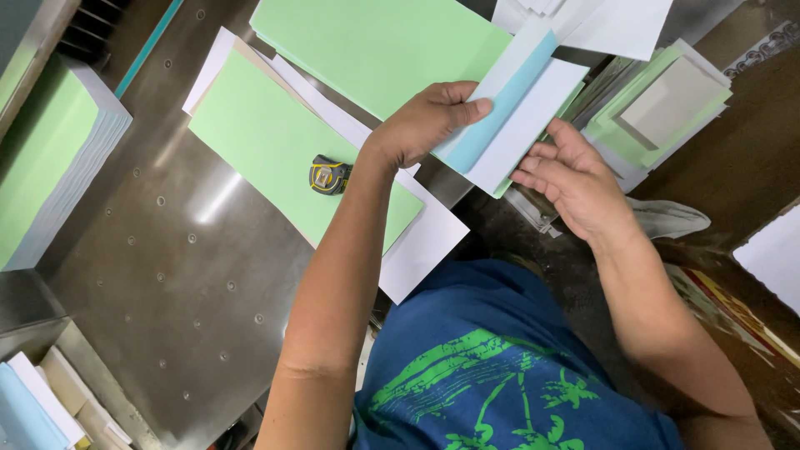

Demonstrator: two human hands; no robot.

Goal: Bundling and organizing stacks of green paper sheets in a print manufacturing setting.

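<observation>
**Both hands on a slim bundle of paper strips above the bench**

Nearest to us is our blue shirt with its green print (pixel 500 375), and from it both forearms reach up. Our left hand (pixel 429 121) has its fingers (pixel 467 110) clenched around the bundle of white and pale blue strips (pixel 517 108), thumb on top, holding it tilted above the bench (pixel 167 275). Our right hand (pixel 571 179) has its fingers curled loosely under the bundle's lower edge, touching it. Under the left wrist lie long green sheets (pixel 275 150) on white ones, with a yellow and black tape measure (pixel 330 175) resting on them. A thick green-topped stack (pixel 50 158) sits far left, and smaller mixed stacks (pixel 667 108) lie beyond the right hand.
</observation>
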